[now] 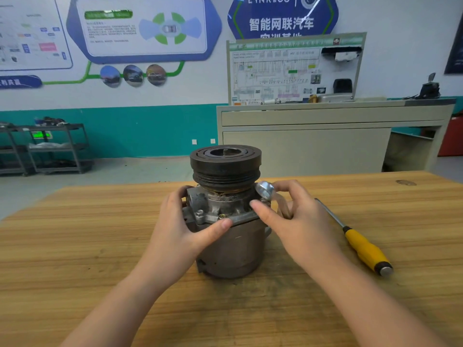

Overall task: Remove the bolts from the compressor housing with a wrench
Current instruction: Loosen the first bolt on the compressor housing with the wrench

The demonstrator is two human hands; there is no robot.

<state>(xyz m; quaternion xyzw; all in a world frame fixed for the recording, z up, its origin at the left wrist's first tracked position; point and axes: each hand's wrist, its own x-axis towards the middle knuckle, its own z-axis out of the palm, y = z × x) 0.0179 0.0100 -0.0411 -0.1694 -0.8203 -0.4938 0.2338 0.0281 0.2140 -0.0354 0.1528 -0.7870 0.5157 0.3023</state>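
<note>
The right hand (pixel 295 221) grips a ring wrench (pixel 266 190) at the compressor housing (pixel 233 246); the left hand (pixel 185 221) clasps the housing's flange. The housing stands upright on the wooden table (pixel 75 246), hex bolts (pixel 199 213) seated; a yellow-handled screwdriver (pixel 363 246) lies nearby.

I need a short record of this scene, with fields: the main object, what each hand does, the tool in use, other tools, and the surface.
main object: compressor, standing upright with its dark pulley on top
left hand: left hand grips the housing from the left side
right hand: right hand holds the wrench at the right side of the housing
visible bolts: one bolt on the front flange, not removed
other tools: yellow-handled screwdriver lying to the right, untouched
surface: wooden table
</note>
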